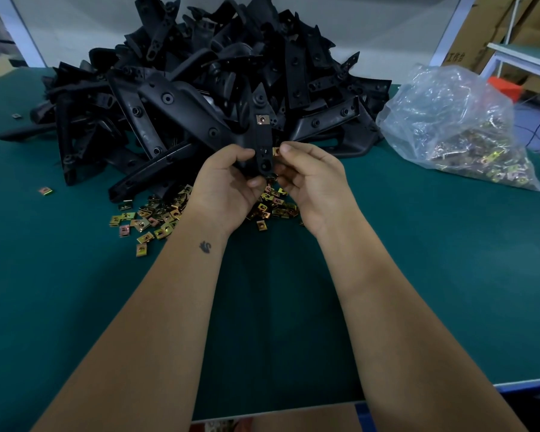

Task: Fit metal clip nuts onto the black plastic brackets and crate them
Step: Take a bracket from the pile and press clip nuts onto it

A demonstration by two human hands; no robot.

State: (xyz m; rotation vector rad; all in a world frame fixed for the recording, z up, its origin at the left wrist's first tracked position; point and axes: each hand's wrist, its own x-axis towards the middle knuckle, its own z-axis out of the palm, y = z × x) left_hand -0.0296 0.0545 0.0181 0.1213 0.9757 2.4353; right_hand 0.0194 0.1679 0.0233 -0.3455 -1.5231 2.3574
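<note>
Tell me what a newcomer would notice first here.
The heap of black brackets piled at the back of the green table dominates. In front of it, the left hand holds one bracket upright, a clip nut already on it, while the right hand presses a second nut to its edge. Loose nuts lie beneath; a clear bag of more sits at right.

Two hands, the left hand (pixel 228 179) and the right hand (pixel 309 179), hold one black bracket (pixel 263 135) that carries one fitted clip nut (pixel 262 120), with a second clip nut (pixel 276 151) at its edge. On the desk (pixel 418 260) there is one big pile of brackets (pixel 200 82), too many to count, and some dozens of loose clip nuts (pixel 156 216). There is one plastic bag (pixel 449 120) of more nuts.
</note>
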